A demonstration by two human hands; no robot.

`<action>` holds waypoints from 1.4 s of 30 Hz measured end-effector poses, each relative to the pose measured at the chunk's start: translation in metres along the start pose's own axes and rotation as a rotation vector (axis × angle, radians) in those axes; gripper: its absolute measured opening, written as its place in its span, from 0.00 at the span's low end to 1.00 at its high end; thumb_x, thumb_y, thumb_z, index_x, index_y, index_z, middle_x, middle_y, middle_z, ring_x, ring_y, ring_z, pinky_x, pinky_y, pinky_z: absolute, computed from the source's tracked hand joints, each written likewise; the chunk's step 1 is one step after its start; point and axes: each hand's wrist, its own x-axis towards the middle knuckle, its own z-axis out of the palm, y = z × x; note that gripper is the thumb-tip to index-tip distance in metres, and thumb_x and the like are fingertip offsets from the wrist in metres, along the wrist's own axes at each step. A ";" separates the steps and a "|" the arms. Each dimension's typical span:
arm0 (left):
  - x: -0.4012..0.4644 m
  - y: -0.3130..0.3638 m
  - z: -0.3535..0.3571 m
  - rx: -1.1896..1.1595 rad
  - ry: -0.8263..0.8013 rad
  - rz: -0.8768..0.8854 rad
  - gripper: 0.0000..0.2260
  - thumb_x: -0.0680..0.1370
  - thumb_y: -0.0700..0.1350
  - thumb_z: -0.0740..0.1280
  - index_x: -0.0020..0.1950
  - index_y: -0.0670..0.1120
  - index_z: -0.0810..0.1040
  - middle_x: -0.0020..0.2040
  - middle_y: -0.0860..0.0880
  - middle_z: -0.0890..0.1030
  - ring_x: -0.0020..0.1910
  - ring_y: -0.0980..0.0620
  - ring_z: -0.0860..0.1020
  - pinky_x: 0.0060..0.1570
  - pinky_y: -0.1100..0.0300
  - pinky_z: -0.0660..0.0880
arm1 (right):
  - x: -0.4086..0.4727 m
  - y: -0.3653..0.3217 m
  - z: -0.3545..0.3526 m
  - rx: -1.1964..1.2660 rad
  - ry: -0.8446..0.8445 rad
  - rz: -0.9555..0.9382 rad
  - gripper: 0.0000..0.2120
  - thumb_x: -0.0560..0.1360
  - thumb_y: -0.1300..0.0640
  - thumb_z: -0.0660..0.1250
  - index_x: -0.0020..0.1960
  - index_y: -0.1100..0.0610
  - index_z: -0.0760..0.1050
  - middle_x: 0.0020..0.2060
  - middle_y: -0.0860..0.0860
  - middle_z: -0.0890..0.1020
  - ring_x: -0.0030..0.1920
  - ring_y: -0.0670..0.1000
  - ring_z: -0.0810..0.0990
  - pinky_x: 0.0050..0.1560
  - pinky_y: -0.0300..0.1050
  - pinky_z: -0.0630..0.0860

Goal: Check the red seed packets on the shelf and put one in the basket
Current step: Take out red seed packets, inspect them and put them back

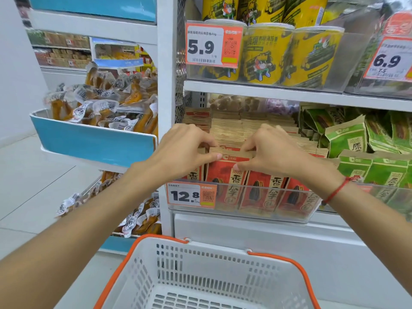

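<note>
Red seed packets upright, packed in rows in clear shelf tray; white basket, orange rim, below shelf.

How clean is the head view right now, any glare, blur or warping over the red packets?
Head view: even, bright store light with no hard shadows. The clear bin front throws a pale sheen over the lower red seed packets, though their print stays readable. Wide-angle bending curves the shelf edges and the basket. The far right, by the 6.9 tag, looks soft.
</note>
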 end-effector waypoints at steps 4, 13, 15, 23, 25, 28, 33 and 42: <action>0.002 -0.004 -0.001 0.047 -0.048 0.039 0.11 0.74 0.60 0.68 0.50 0.57 0.84 0.40 0.54 0.82 0.45 0.52 0.76 0.43 0.59 0.63 | 0.006 -0.005 0.002 -0.167 -0.034 -0.049 0.16 0.71 0.39 0.70 0.53 0.48 0.82 0.43 0.47 0.78 0.52 0.52 0.68 0.48 0.46 0.59; -0.003 -0.001 -0.007 0.151 -0.089 0.065 0.13 0.76 0.59 0.66 0.58 0.57 0.81 0.50 0.53 0.81 0.55 0.52 0.73 0.49 0.59 0.64 | 0.015 -0.008 -0.025 0.368 -0.067 0.047 0.16 0.73 0.38 0.66 0.40 0.50 0.83 0.35 0.49 0.83 0.32 0.50 0.76 0.36 0.43 0.74; -0.004 -0.002 -0.008 0.138 -0.094 0.078 0.12 0.76 0.58 0.66 0.57 0.57 0.82 0.52 0.55 0.81 0.55 0.54 0.73 0.49 0.58 0.67 | 0.021 -0.004 -0.021 0.290 0.048 0.091 0.10 0.73 0.42 0.69 0.45 0.48 0.82 0.40 0.46 0.82 0.36 0.45 0.77 0.40 0.44 0.73; -0.007 0.002 -0.012 0.011 0.062 -0.018 0.07 0.75 0.58 0.68 0.49 0.59 0.83 0.45 0.58 0.82 0.47 0.59 0.76 0.41 0.58 0.74 | 0.045 0.001 -0.016 0.134 -0.221 0.167 0.07 0.72 0.49 0.73 0.36 0.48 0.80 0.35 0.43 0.80 0.45 0.49 0.79 0.52 0.47 0.77; -0.007 0.004 -0.012 -0.007 0.063 -0.043 0.05 0.74 0.57 0.70 0.47 0.59 0.84 0.43 0.58 0.81 0.46 0.59 0.76 0.42 0.56 0.75 | 0.050 0.000 -0.014 0.058 -0.230 0.152 0.13 0.72 0.49 0.73 0.31 0.47 0.75 0.33 0.42 0.79 0.43 0.50 0.78 0.50 0.47 0.76; -0.006 0.004 -0.012 -0.032 0.059 -0.090 0.04 0.74 0.56 0.71 0.46 0.59 0.84 0.39 0.59 0.79 0.42 0.60 0.75 0.41 0.58 0.74 | 0.047 0.007 -0.015 0.142 -0.149 0.115 0.10 0.71 0.48 0.74 0.32 0.46 0.79 0.32 0.41 0.80 0.42 0.48 0.80 0.48 0.47 0.76; -0.009 0.004 -0.008 -0.093 0.101 -0.132 0.06 0.72 0.57 0.72 0.45 0.58 0.85 0.40 0.60 0.80 0.43 0.60 0.77 0.40 0.60 0.73 | 0.027 0.021 -0.014 0.539 0.187 0.127 0.07 0.74 0.50 0.70 0.42 0.52 0.82 0.37 0.48 0.84 0.39 0.47 0.81 0.42 0.45 0.76; -0.001 0.000 -0.028 -0.476 0.240 -0.253 0.20 0.74 0.55 0.70 0.63 0.52 0.73 0.56 0.59 0.78 0.55 0.59 0.75 0.55 0.56 0.74 | 0.018 0.018 -0.026 0.591 0.657 0.012 0.06 0.78 0.52 0.66 0.46 0.54 0.75 0.39 0.43 0.80 0.42 0.46 0.79 0.41 0.48 0.76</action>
